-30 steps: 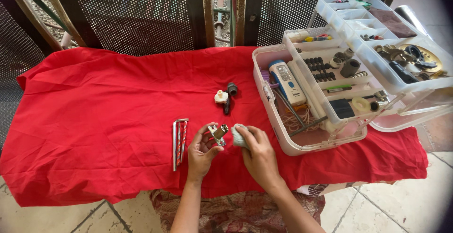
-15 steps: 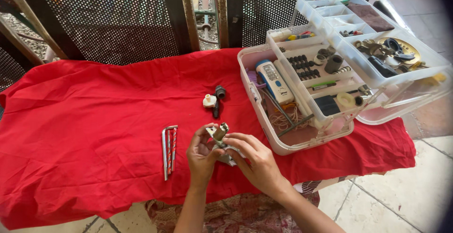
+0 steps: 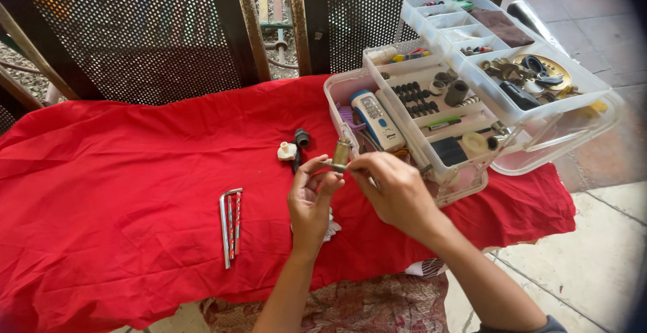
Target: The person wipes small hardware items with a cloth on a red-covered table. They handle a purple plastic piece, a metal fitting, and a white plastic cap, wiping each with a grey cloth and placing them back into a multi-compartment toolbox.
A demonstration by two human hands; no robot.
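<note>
My left hand (image 3: 311,201) and my right hand (image 3: 394,191) are raised together over the red cloth (image 3: 135,185), both pinching a small brass cylindrical fitting (image 3: 342,153) between the fingertips. The fitting stands upright just in front of the open tool box (image 3: 465,104). Something white (image 3: 330,226) peeks out under my left wrist on the cloth. A small white part (image 3: 287,150) and a black part (image 3: 300,138) lie on the cloth just beyond my left hand.
A set of metal hex keys and drill bits (image 3: 230,225) lies on the cloth to the left. The clear plastic tool box with fold-out trays holds a blue-and-white meter (image 3: 376,118), sockets and several fittings. A perforated metal screen (image 3: 121,29) stands behind the table.
Both hands have lifted from the cloth and moved toward the tool box, now holding the brass fitting up between them. The white object that was in my right hand is down on the cloth.
</note>
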